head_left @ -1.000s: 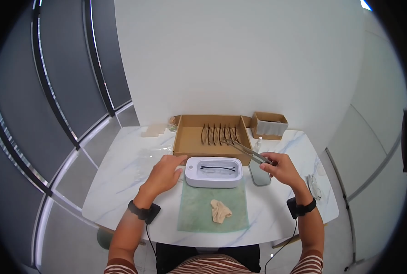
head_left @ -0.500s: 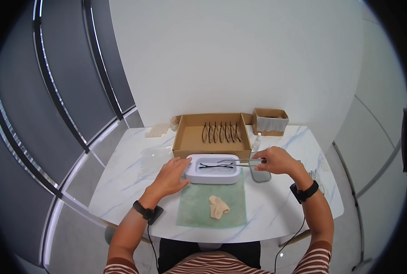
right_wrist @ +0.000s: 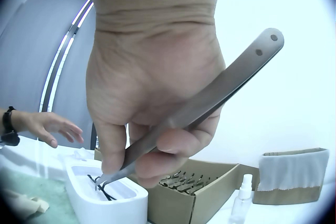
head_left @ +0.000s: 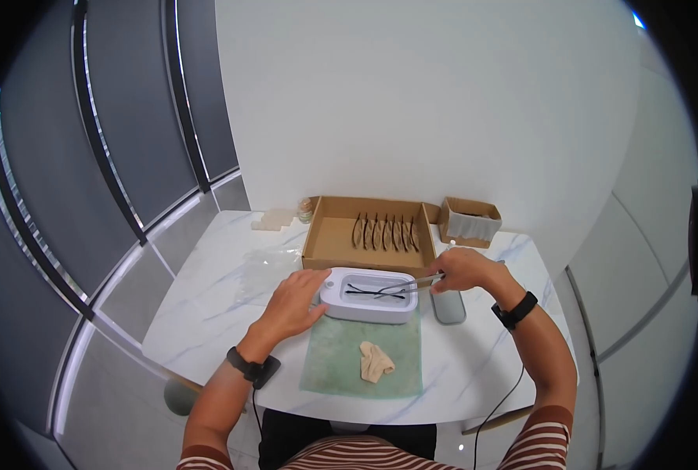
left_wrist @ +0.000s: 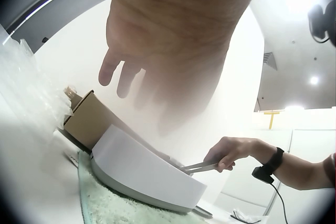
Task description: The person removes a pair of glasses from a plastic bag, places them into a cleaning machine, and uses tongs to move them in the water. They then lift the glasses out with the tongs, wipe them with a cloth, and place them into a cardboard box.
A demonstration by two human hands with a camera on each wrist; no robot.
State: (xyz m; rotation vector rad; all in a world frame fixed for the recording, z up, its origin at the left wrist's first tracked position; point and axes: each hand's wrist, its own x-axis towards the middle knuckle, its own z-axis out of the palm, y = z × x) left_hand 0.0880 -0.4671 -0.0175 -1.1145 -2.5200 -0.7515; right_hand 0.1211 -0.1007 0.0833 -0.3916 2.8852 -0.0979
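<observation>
A white ultrasonic cleaner [head_left: 332, 299] stands at the back of a green mat [head_left: 325, 360]. In its basin lie eyeglasses [right_wrist: 106, 191] with thin black temples. My right hand [head_left: 468, 269] grips long metal tweezers [right_wrist: 210, 95] between thumb and fingers. The tweezer tips reach down into the basin and meet the crossed black temples in the right wrist view; I cannot tell whether they pinch them. My left hand [head_left: 292, 304] hovers at the cleaner's left end, fingers spread and fairly straight, holding nothing.
Behind the cleaner, a cardboard tray [head_left: 329, 205] contains several eyeglasses in a row [head_left: 384, 233]. A crumpled beige cloth [head_left: 375, 362] lies on the mat. To the right are a grey-green case [head_left: 449, 309], a spray bottle [right_wrist: 241, 200] and a small cardboard box [head_left: 472, 227].
My right hand has brought the tweezers from above the cardboard tray down into the cleaner's basin. My left hand has shifted slightly at the cleaner's left end, its fingers now more spread.
</observation>
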